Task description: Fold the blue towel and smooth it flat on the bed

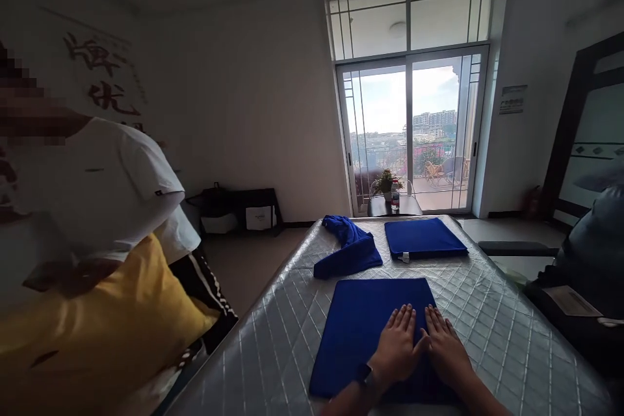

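Both of my hands lie flat, side by side, on a blue folded cloth (355, 331) spread on the near part of the table. My left hand (400, 344), with a dark watch on its wrist, rests near the cloth's middle, fingers pointing away from me. Close beside it, my right hand (446, 344) presses along the cloth's right edge, and the thumbs nearly meet. Farther off lies a neatly folded blue cloth (425, 237) with a white tag at its front edge. To its left is a crumpled blue cloth (348, 247).
A silver quilted cover (273, 331) lies over the table. At left stands a person in a white shirt (146, 169), with a yellow cushion (117, 318) before them. A bottle (395, 196) and a plant (386, 183) stand beyond the table's far edge. Another person sits at right.
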`<state>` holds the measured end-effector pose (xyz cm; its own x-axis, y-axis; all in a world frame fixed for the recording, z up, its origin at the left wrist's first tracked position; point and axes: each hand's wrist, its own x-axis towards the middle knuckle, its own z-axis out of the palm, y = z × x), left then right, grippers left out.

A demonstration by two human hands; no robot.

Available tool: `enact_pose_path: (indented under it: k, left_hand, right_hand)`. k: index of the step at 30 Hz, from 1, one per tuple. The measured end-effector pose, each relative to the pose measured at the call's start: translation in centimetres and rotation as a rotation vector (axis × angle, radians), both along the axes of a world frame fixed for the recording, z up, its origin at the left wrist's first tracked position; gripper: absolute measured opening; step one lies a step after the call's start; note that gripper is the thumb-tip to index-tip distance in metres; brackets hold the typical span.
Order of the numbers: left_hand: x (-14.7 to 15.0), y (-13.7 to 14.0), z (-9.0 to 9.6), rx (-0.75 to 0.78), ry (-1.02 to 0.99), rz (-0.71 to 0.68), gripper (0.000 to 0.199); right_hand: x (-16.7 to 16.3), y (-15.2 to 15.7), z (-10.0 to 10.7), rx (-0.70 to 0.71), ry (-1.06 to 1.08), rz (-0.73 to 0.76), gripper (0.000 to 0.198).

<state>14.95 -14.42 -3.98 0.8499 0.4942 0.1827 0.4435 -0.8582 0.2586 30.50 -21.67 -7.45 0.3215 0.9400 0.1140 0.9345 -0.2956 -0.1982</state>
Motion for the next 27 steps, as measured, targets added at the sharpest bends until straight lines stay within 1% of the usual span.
enact_pose_path:
  k: [2,4,6,8,11,13,14,17,20,22,24,27]
  left_hand:
    - [-0.2,0.7,-0.2,-0.028,0.024,0.047,0.074]
    - [-2.0,2.1,-0.1,-0.029,0.058,0.12,0.076]
    - [-5.1,3.5,0.0,-0.018,0.096,0.21,0.077]
    - [-8.9,4.6,-0.2,-0.015,0.13,0.308,0.08]
    - [-14.2,5.3,-1.2,-0.004,0.14,0.435,0.082]
    - [-16.6,5.3,-1.9,-0.001,0.127,0.475,0.081]
    - [-17.2,5.2,-2.1,-0.003,0.118,0.483,0.081]
    - [-17.6,4.6,-2.2,-0.016,0.109,0.492,0.083]
    - [-17.1,4.1,-1.4,-0.039,0.114,0.501,0.087]
    - [-16.9,3.9,-0.7,-0.05,0.111,0.497,0.087]
    - [-17.0,3.7,0.2,-0.067,0.121,0.494,0.088]
    - [-16.6,3.4,1.9,-0.107,0.186,0.507,0.094]
  right_hand:
    - [0.0,0.0,0.1,0.001,-0.002,-0.002,0.067]
    - [0.0,0.0,0.1,-0.008,-0.01,-0.011,0.068]
    - [-0.1,0.1,0.2,-0.014,-0.033,-0.009,0.068]
    - [-0.1,0.1,0.0,-0.017,-0.06,0.002,0.067]
    - [0.1,0.2,-0.4,-0.017,-0.076,0.0,0.067]
    - [0.2,0.3,-0.7,-0.004,-0.073,-0.009,0.068]
    - [0.2,0.3,-0.7,0.004,-0.072,-0.011,0.068]
    - [0.2,0.3,-0.1,0.02,-0.091,-0.007,0.068]
    - [-0.2,-0.4,1.0,0.055,-0.165,0.043,0.067]
    - [-0.5,-1.5,1.3,0.078,-0.203,0.079,0.066]
    - [-0.9,-2.9,0.8,0.078,-0.205,0.101,0.064]
    - [-1.1,-5.0,-1.0,0.024,-0.145,0.091,0.064]
